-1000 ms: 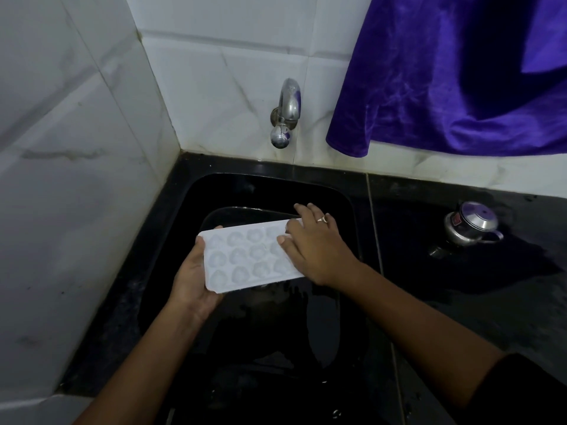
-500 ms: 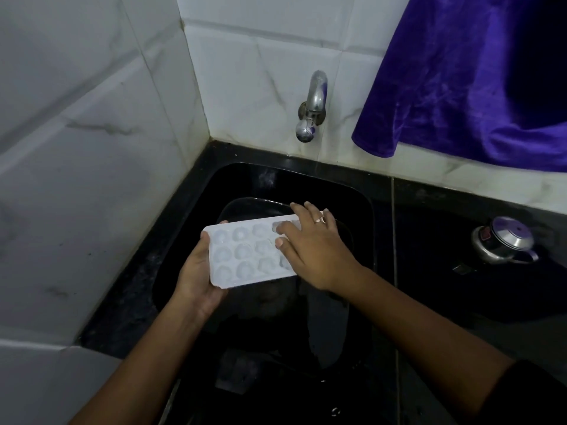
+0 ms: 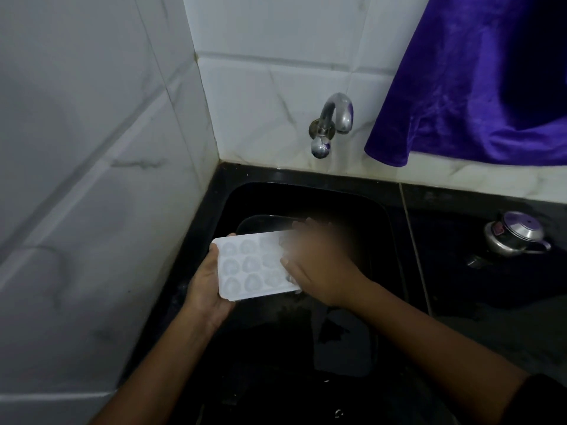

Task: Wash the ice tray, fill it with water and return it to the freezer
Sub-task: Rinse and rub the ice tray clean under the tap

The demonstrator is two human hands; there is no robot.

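A white ice tray (image 3: 248, 266) with rounded cups is held over the black sink (image 3: 380, 210), cups facing up. My left hand (image 3: 205, 286) grips its left end from below, thumb at the far corner. My right hand (image 3: 319, 268) lies over the tray's right part, fingers spread across the cups and blurred by motion; the right end of the tray is hidden beneath it. A chrome tap (image 3: 333, 122) sticks out of the tiled wall above the sink, and no water stream is visible.
A dark dish (image 3: 260, 222) lies in the sink under the tray. White tiled walls close the left and back. A purple cloth (image 3: 478, 87) hangs at the upper right. A small metal lidded pot (image 3: 512, 237) stands on the black counter to the right.
My right hand has rubbed across the tray's cups and is now blurred. The view has shifted left, so the sink and tray appear further right. The left hand keeps its hold.
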